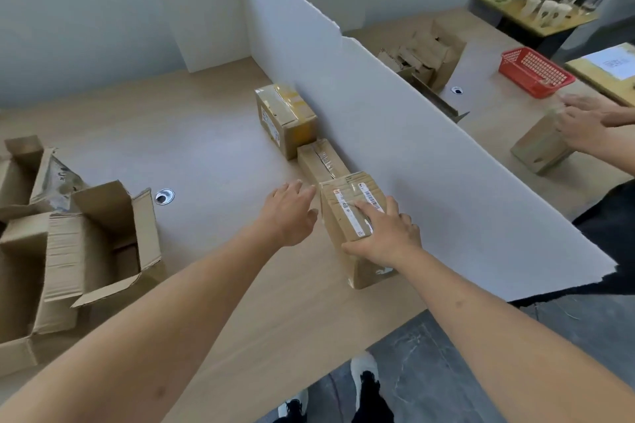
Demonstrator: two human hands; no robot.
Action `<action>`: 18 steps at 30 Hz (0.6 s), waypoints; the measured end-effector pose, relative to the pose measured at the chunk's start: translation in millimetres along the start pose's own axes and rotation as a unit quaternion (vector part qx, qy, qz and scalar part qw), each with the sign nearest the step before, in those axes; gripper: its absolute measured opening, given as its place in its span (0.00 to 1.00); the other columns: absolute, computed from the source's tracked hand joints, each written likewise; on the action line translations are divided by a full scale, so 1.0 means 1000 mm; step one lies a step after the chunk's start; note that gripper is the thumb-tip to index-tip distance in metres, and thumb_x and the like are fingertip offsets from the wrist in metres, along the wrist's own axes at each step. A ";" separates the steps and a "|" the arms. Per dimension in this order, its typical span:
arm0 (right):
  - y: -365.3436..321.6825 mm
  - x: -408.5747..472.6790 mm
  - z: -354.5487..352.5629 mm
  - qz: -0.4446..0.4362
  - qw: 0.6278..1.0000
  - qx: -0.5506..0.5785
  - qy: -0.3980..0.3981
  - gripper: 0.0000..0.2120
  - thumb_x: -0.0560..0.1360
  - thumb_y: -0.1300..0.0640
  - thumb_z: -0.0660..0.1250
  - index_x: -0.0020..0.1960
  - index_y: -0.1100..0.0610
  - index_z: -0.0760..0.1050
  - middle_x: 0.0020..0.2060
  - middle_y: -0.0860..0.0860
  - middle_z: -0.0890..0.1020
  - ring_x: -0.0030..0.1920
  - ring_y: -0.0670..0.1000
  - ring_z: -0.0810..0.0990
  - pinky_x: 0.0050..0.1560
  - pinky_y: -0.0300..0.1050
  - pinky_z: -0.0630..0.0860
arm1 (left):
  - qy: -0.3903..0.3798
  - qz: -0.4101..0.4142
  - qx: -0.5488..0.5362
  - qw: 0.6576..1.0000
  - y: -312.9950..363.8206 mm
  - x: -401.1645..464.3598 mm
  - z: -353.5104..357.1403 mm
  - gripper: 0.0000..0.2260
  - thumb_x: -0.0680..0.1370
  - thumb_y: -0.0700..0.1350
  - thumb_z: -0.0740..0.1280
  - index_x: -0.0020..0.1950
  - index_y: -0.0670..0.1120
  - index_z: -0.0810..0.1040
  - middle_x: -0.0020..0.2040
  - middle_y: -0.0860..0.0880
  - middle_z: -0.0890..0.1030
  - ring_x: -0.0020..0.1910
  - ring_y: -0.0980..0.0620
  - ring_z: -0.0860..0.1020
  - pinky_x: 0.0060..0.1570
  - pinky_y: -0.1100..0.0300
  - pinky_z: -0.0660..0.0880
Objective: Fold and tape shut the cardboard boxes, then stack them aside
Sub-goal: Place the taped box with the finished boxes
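Note:
A taped brown box with barcode labels [347,213] stands on the table against the white divider. My right hand [385,230] rests on its top with straight fingers, thumb along the near left edge. My left hand [292,213] hovers open just left of that box, fingers pointing at its side. Behind it along the divider lie a low taped box [319,161] and a taller box sealed with yellowish tape [285,117].
Open cartons with flat cardboard [99,244] fill the table's left side. A white foam divider [395,134] runs diagonally across the table. Beyond it, another person's hands [584,124] hold a box, near a red basket [536,72] and an open carton [426,55].

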State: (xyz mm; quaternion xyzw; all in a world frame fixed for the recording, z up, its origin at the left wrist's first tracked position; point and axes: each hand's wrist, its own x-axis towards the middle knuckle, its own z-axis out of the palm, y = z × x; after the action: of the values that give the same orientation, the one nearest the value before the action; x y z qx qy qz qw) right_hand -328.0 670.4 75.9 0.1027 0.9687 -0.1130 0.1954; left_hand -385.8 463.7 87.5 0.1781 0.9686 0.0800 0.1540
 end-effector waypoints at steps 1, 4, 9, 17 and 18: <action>0.003 0.010 0.001 -0.003 1.000 -0.004 -0.003 0.48 0.60 0.25 0.67 0.76 0.30 0.51 0.77 0.53 0.54 0.68 0.63 0.68 0.69 0.59 0.68 | -0.001 -0.007 -0.003 1.000 0.001 0.007 0.003 0.22 0.84 0.52 0.59 0.77 0.48 0.64 0.76 0.42 0.66 0.75 0.38 0.65 0.73 0.46 0.63; 0.014 0.034 0.006 -0.006 1.000 -0.008 -0.016 0.49 0.59 0.26 0.67 0.76 0.30 0.51 0.80 0.53 0.50 0.70 0.64 0.67 0.70 0.58 0.66 | -0.011 -0.028 -0.013 0.999 0.006 0.023 0.013 0.21 0.84 0.52 0.59 0.76 0.47 0.65 0.75 0.42 0.68 0.74 0.39 0.66 0.72 0.47 0.64; 0.042 0.064 0.021 -0.026 0.998 -0.025 -0.059 0.51 0.63 0.24 0.67 0.78 0.31 0.44 0.82 0.54 0.40 0.76 0.65 0.58 0.75 0.59 0.60 | -0.039 -0.076 -0.033 0.996 0.024 0.047 0.032 0.22 0.84 0.52 0.59 0.77 0.47 0.64 0.76 0.41 0.66 0.74 0.40 0.66 0.72 0.48 0.63; 0.073 0.089 0.036 -0.074 0.990 -0.045 -0.113 0.56 0.64 0.20 0.66 0.76 0.31 0.32 0.79 0.57 0.28 0.81 0.66 0.41 0.78 0.62 0.50 | -0.047 -0.093 -0.048 0.993 0.056 0.077 0.051 0.23 0.83 0.51 0.60 0.78 0.48 0.64 0.74 0.40 0.68 0.73 0.39 0.67 0.71 0.47 0.65; 0.073 0.090 0.036 -0.078 0.990 -0.041 -0.112 0.56 0.64 0.20 0.66 0.76 0.31 0.31 0.78 0.57 0.28 0.81 0.66 0.40 0.79 0.62 0.49 | -0.047 -0.094 -0.050 0.993 0.059 0.078 0.053 0.23 0.83 0.50 0.60 0.78 0.47 0.64 0.74 0.40 0.69 0.73 0.39 0.67 0.71 0.47 0.65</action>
State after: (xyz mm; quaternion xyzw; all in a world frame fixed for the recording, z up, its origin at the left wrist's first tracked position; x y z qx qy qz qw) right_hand -378.9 744.2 -5.7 0.0058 0.9496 -0.0987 0.2974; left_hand -419.6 552.1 29.1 0.0818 0.9675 0.1050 0.2150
